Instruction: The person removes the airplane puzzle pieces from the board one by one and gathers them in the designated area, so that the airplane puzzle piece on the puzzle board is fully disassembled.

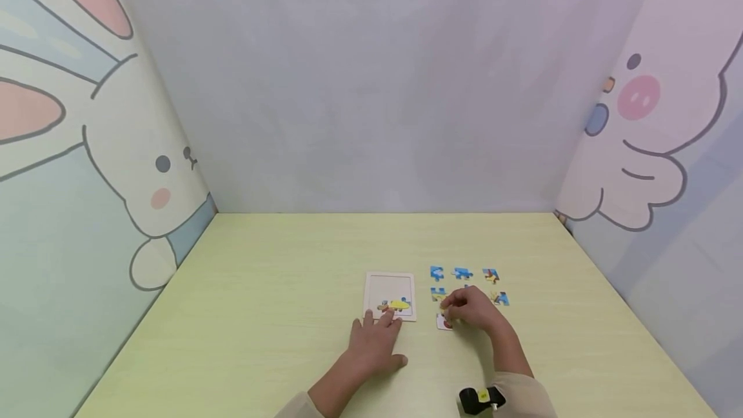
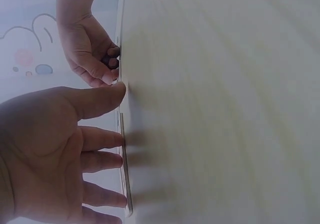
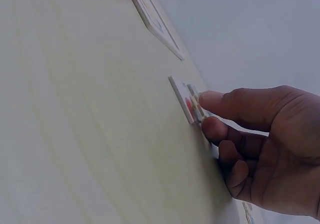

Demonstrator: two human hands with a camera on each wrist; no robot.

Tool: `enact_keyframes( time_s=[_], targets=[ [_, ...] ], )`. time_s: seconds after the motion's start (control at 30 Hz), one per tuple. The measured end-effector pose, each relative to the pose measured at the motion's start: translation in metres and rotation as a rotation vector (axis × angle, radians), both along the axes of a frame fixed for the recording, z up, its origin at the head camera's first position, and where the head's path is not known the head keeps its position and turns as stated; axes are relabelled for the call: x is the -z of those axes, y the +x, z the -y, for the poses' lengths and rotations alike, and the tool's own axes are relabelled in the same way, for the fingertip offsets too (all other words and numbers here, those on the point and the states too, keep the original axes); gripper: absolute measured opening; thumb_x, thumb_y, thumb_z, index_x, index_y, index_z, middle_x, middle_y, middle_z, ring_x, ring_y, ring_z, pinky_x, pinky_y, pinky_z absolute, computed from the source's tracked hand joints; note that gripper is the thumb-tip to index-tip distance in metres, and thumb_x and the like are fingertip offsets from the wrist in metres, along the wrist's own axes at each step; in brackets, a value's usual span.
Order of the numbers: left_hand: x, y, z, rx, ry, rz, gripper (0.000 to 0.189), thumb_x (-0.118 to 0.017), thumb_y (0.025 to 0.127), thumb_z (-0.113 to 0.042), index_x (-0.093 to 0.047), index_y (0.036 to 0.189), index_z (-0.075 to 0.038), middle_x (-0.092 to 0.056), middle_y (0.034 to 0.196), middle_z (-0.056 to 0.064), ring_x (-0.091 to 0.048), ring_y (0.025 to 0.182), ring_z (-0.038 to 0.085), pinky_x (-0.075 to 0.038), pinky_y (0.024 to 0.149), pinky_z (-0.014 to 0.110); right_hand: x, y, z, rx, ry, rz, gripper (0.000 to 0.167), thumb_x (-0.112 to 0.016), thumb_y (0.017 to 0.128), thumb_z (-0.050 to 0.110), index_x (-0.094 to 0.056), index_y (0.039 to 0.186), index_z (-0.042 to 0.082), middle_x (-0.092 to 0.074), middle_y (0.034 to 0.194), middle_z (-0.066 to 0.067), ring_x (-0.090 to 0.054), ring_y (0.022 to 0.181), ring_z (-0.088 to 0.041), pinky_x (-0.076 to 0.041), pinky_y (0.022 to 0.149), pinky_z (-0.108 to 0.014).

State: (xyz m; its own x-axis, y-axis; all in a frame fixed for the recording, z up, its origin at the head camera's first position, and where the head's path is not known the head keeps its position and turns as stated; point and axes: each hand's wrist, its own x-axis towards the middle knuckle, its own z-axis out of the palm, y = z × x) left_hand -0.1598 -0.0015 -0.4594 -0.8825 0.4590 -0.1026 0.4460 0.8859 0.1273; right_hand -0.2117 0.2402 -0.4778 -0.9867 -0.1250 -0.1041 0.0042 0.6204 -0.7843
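A shallow white puzzle tray (image 1: 383,282) lies on the table, with a few joined pieces (image 1: 399,305) in yellow, red and blue along its near side. My left hand (image 1: 374,344) rests its spread fingertips on the tray's near edge, thumb out to the side. To the right, my right hand (image 1: 473,308) pinches a puzzle piece between thumb and forefinger, the other fingers curled under. That piece is mostly hidden by the fingertips. Right at them sits a white piece with a red patch (image 3: 189,104), also seen in the head view.
Several loose puzzle pieces lie in rows beyond the right hand, among them a blue one (image 1: 436,273), a blue and white one (image 1: 462,273) and a red and yellow one (image 1: 491,274). A black device (image 1: 482,400) is strapped at the right wrist. Printed walls border the table (image 1: 261,289).
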Motion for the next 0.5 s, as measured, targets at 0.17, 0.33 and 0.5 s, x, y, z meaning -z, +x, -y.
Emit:
enact_keyframes(
  time_s=[0.17, 0.33, 0.5],
  targets=[
    [0.0011, -0.0001, 0.0025, 0.019, -0.002, -0.006, 0.064, -0.067, 0.077, -0.053, -0.055, 0.130, -0.018, -0.045, 0.138, 0.001, -0.039, 0.123, 0.039, -0.035, 0.091, 0.055, 0.0010, -0.0001, 0.0028, 0.017, -0.005, 0.008, 0.007, -0.068, 0.079, 0.002, -0.071, 0.084, 0.007, -0.059, 0.076, -0.001, -0.047, 0.069, -0.018, -0.039, 0.061, -0.031],
    [-0.0003, 0.0006, 0.0033, 0.032, 0.011, 0.006, 0.062, -0.067, 0.078, -0.051, -0.056, 0.129, -0.018, -0.044, 0.139, 0.001, -0.038, 0.125, 0.037, -0.034, 0.092, 0.055, -0.0009, 0.0024, 0.0035, 0.005, -0.017, -0.009, 0.007, -0.067, 0.081, 0.003, -0.071, 0.086, 0.006, -0.060, 0.077, -0.001, -0.048, 0.070, -0.018, -0.040, 0.061, -0.032],
    [-0.0034, 0.0047, -0.0039, 0.049, 0.027, -0.029, 0.063, -0.067, 0.078, -0.051, -0.056, 0.129, -0.017, -0.045, 0.138, 0.003, -0.039, 0.124, 0.036, -0.037, 0.090, 0.053, -0.0015, 0.0061, -0.0009, 0.049, -0.046, -0.035, 0.008, -0.067, 0.082, 0.003, -0.071, 0.089, 0.004, -0.061, 0.080, -0.002, -0.047, 0.068, -0.018, -0.041, 0.059, -0.031]
  ],
)
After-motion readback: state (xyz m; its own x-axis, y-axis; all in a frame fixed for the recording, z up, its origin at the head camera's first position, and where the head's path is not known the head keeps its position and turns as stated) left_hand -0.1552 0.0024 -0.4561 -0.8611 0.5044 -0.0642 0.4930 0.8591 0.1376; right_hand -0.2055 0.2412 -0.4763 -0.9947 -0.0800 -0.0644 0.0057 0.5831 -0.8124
